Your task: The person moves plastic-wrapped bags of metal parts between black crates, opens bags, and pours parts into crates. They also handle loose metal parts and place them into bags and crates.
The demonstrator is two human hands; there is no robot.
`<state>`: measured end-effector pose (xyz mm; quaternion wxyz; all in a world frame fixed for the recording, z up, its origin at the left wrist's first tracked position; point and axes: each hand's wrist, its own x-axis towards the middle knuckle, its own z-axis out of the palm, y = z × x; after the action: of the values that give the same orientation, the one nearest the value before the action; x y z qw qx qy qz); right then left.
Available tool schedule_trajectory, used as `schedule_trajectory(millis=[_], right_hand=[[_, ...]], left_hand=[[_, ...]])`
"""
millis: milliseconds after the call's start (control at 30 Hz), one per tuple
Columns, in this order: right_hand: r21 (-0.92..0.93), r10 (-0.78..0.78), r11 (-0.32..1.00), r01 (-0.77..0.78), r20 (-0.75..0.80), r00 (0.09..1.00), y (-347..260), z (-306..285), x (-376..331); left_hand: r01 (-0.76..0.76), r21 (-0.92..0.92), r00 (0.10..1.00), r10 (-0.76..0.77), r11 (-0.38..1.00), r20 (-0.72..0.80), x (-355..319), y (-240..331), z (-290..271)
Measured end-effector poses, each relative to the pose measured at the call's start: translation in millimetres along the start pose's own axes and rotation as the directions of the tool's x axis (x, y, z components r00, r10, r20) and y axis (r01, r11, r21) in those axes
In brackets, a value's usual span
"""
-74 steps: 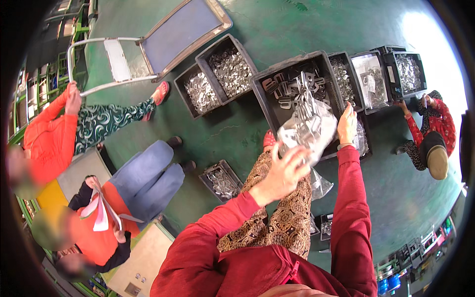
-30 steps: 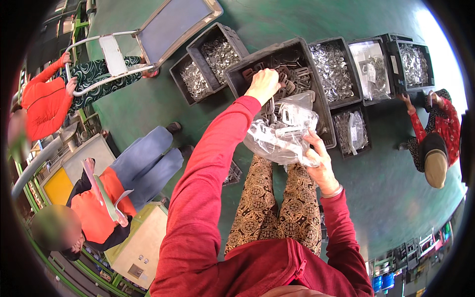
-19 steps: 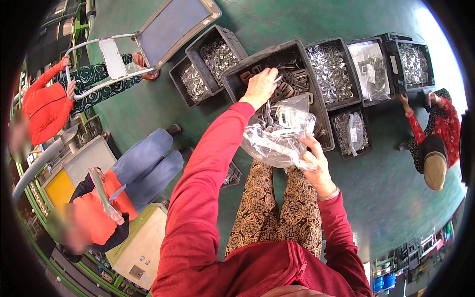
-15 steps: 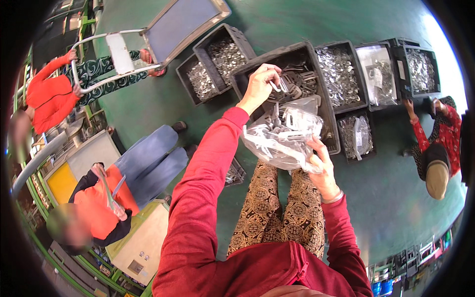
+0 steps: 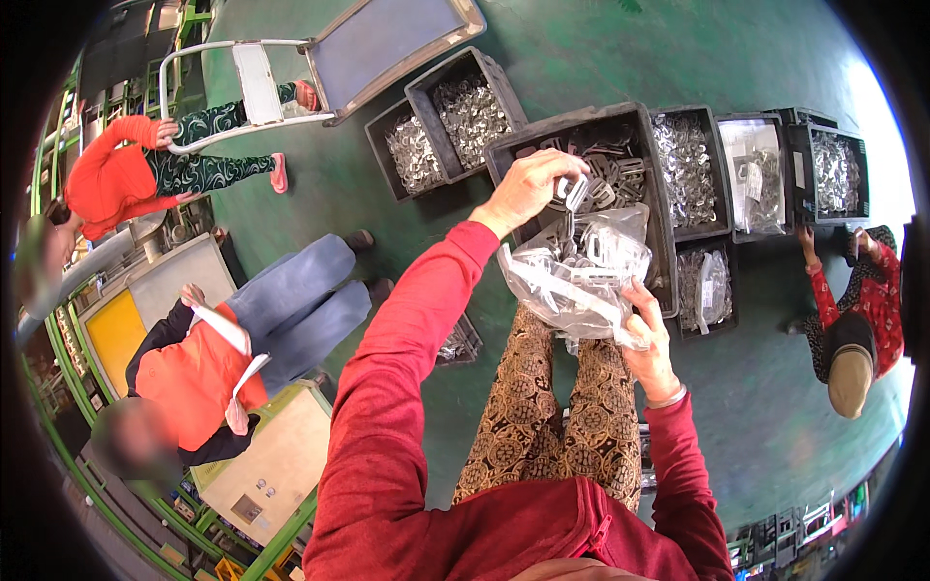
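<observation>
My left hand [image 5: 531,189] is closed around a few flat metal buckles [image 5: 573,191], holding them just above the mouth of a clear plastic bag [image 5: 528,281]. Several silvery buckles lie inside the bag. With its fingers and thumb, my right hand [image 5: 651,341] pinches the bag's near right edge. The bag sits in front of my thighs, over the near side of a large dark crate [image 5: 666,261]. Loose grey buckles [image 5: 620,177] are heaped in that crate.
More crates of metal parts stand to the left [image 5: 417,160] and right [image 5: 683,165]. A person in red [image 5: 857,310] crouches at the right. On the left are a person in an orange vest [image 5: 199,368] and another pushing a flat trolley [image 5: 387,44].
The buckles in my left hand now show more fully, turned downward nearer the bag's mouth. The person with the trolley has stepped and dropped one hand from its handle. The whole view has shifted slightly.
</observation>
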<state>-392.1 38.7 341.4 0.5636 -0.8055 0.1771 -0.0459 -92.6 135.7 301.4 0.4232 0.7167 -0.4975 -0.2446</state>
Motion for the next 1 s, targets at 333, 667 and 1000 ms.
schedule_trajectory(millis=[333,667,1000], right_hand=[[-0.192,-0.276,0.947,0.257,-0.080,0.958,9,-27,56],[-0.107,-0.071,0.993,0.060,-0.108,0.992,1,-17,46],[-0.122,0.354,0.923,-0.365,-0.102,0.930,75,26,17]], left_hand=[[0.607,0.107,0.773,-0.616,0.787,0.151,-103,37,-45],[0.534,-0.219,0.782,-0.576,0.817,-0.240,-125,47,51],[0.247,-0.763,0.636,-0.694,0.598,-0.339,-130,60,78]])
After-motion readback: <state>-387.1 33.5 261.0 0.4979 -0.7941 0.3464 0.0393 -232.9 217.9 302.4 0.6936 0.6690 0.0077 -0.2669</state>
